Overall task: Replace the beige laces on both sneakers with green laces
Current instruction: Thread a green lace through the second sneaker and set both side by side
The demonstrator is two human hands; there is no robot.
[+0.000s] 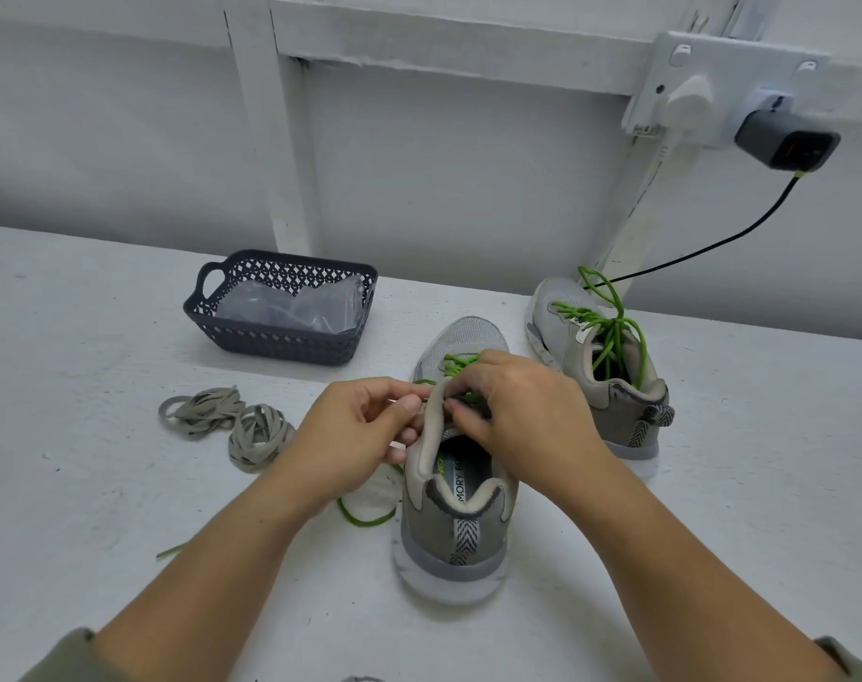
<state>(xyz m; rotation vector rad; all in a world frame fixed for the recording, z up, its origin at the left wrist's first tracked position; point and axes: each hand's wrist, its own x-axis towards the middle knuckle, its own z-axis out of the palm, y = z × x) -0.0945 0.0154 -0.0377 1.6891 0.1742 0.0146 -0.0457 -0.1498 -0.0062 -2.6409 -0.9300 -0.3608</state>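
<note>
The near sneaker (453, 524) is standing in the middle of the counter (739, 484), near the front edge. The far sneaker (591, 356) is blocking the back right, with a black cable (704, 248) hanging behind it. The basket (281, 332) is sitting at the back edge, left, with the beige laces (227, 425) lying near, in front of it. A green lace (365, 521) is trailing left of the near sneaker. The front left corner and the right edge are lying open.

Grey sneakers (456, 484) with green laces (611, 327), beige laces (227, 420), dark lattice-patterned basket (281, 332).

Two sneakers (439, 534) (562, 332), two beige laces (200, 411) (259, 438)
</note>
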